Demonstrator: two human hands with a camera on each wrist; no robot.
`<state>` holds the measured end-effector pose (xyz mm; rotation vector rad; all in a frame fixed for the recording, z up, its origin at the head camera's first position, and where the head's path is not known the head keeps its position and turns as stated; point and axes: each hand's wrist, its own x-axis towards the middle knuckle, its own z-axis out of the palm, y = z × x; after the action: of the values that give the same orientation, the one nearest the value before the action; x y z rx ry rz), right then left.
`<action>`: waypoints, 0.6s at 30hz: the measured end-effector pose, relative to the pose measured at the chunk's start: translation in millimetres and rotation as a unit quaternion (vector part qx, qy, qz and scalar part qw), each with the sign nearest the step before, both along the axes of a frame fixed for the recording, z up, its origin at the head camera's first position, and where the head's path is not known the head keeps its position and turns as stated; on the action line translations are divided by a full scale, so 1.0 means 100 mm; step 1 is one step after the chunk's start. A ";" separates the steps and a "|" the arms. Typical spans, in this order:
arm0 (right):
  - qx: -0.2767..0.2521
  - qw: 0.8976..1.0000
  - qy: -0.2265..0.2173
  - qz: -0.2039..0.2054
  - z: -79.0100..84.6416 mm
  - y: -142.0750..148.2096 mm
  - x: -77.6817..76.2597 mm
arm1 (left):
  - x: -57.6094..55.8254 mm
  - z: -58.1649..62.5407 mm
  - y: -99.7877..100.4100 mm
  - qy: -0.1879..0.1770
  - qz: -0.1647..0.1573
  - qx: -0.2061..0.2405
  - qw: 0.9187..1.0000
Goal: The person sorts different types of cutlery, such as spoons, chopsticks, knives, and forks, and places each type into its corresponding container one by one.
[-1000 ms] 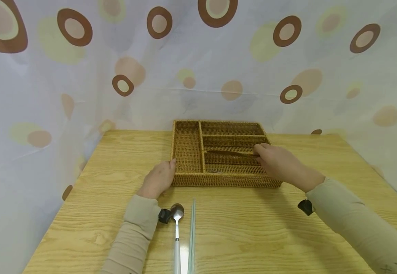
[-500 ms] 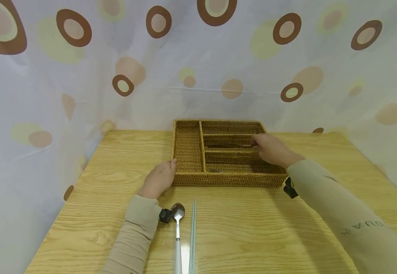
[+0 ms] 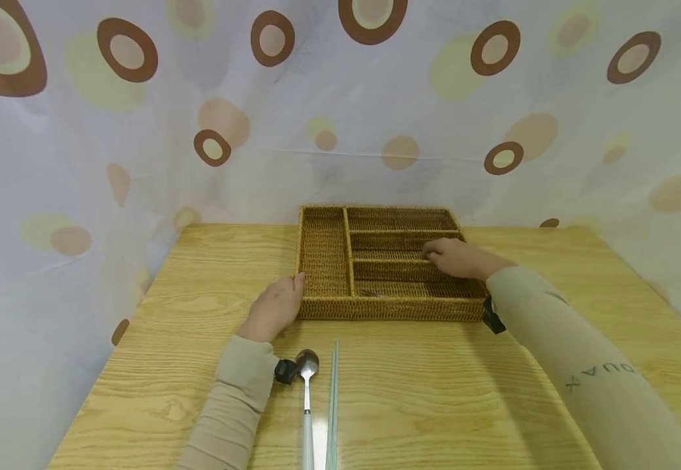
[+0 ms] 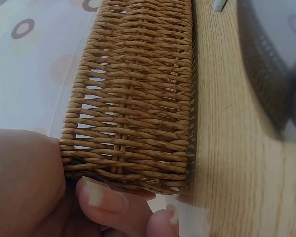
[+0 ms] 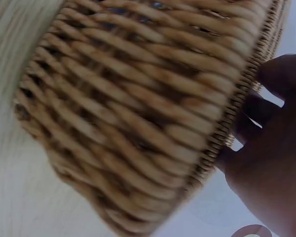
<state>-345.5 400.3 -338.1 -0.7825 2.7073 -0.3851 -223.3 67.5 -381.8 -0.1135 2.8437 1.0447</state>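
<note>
A woven wicker cutlery tray (image 3: 399, 309) with divided compartments stands toward the back of the table. My left hand (image 3: 275, 307) grips its front left corner; in the left wrist view the thumb and fingers wrap the woven end wall (image 4: 128, 98). My right hand (image 3: 458, 256) is over the right end of the middle compartment, fingers loosely bent and dipping past the rim. Nothing sticks out from those fingers. The compartment floor near them is partly hidden by a divider (image 3: 393, 261). In the right wrist view the fingers (image 5: 274, 76) reach over the wicker wall. A thin metal utensil (image 3: 372, 294) lies in the front compartment.
A spoon (image 3: 307, 362) with a pale handle lies on the wooden table (image 3: 434, 391) before the tray, beside the left sleeve. Pale green chopsticks (image 3: 333, 405) lie just right of it. A patterned cloth (image 3: 340, 176) hangs behind the table.
My right hand lowered a long dark utensil, seen over the dividers a second ago, into the middle compartment; it no longer shows at the fingers. My left hand has stayed on the corner.
</note>
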 end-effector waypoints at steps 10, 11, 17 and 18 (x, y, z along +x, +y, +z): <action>0.019 0.999 0.024 0.012 -0.05 0.07 0.08 | 0.00 0.02 0.03 -0.006 -0.006 0.000 1.000; 0.022 0.999 0.034 0.014 -0.05 0.09 0.10 | 0.00 0.02 0.04 -0.007 -0.006 0.002 1.000; 0.000 0.988 0.150 -0.022 0.01 0.30 0.31 | 0.00 0.03 0.06 -0.010 -0.009 0.006 1.000; -0.001 0.984 0.173 -0.034 0.01 0.34 0.36 | 0.00 0.03 0.05 -0.010 -0.009 0.005 1.000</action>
<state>-309.8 434.5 -336.9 -0.8268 3.0622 -0.2900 -223.1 72.5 -379.3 -0.0971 2.8160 1.0490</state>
